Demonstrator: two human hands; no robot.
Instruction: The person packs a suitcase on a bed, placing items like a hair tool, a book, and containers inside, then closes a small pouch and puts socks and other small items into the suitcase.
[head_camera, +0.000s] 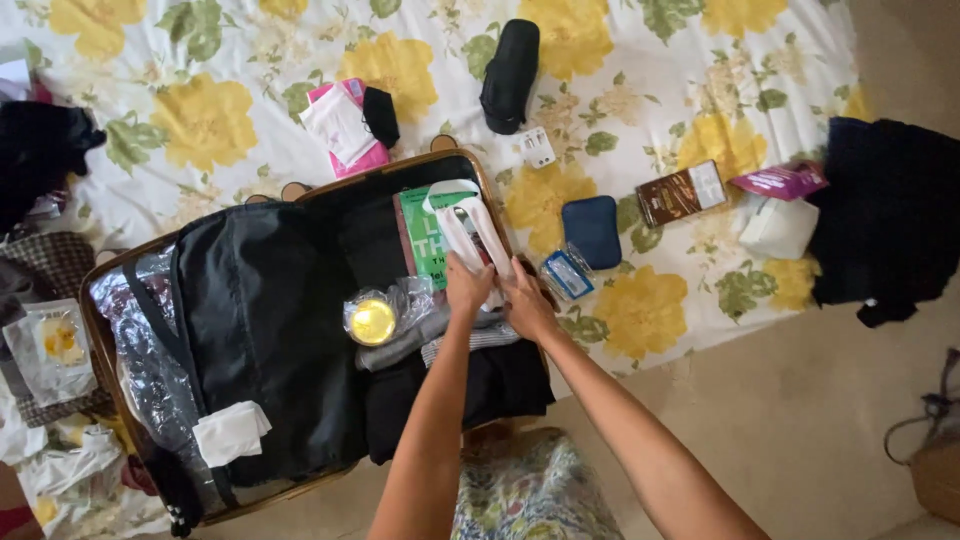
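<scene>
Item: open suitcase (100, 340) lying on a flowered bedsheet (640, 60), packed with dark clothes.

Left hand (466, 285) – closed round the near end of a pair of white sandals (470, 225), fingers wrapped over the soles. Right hand (525, 300) – pressed against the same end from the outer side; whether it clasps or only steadies cannot be told, since the fingers are hidden behind the sandals.

Position of sandals: inside the suitcase at its right-hand edge, lying lengthwise over a green book (425, 240), toes pointing away from the person, heels at the hands.

Nearby in the case: a clear bag with a round yellow lid (372, 321) just left of the hands, folded grey and striped cloth beneath the wrists, a white folded cloth (230, 432) on the black garment bag.

On the sheet, apart from the case: blue pouch (591, 230), black case (508, 75), brown box (680, 192), pink packet (345, 125).

Handling note – the sandals would best go flat and sole-to-sole along the case wall, kept off the book cover so grit does not mark it. Both hands should hold the pair together while it slides down, lest one slip loose.
</scene>
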